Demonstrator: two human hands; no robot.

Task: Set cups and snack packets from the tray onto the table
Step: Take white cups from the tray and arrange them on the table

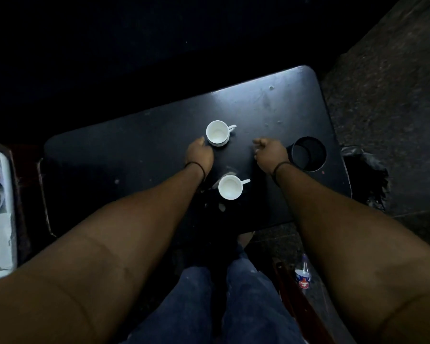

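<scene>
Two white cups stand upright and empty on the black table (139, 150). The far cup (217, 133) sits near the middle, and the near cup (230, 187) is closer to me; both handles point right. My left hand (199, 155) rests against the far cup's lower-left side with its fingers curled under, so any grip is hidden. My right hand (271, 155) hovers to the right of the cups, loosely closed and holding nothing. A white tray (0, 244) shows at the far left edge. No snack packets are visible.
A round cup-holder hole (308, 153) opens in the table's right side, just beyond my right hand. A small plastic bottle (303, 275) lies on the floor at the lower right. Printed paper lies on the tray. My legs in jeans are below the table's near edge.
</scene>
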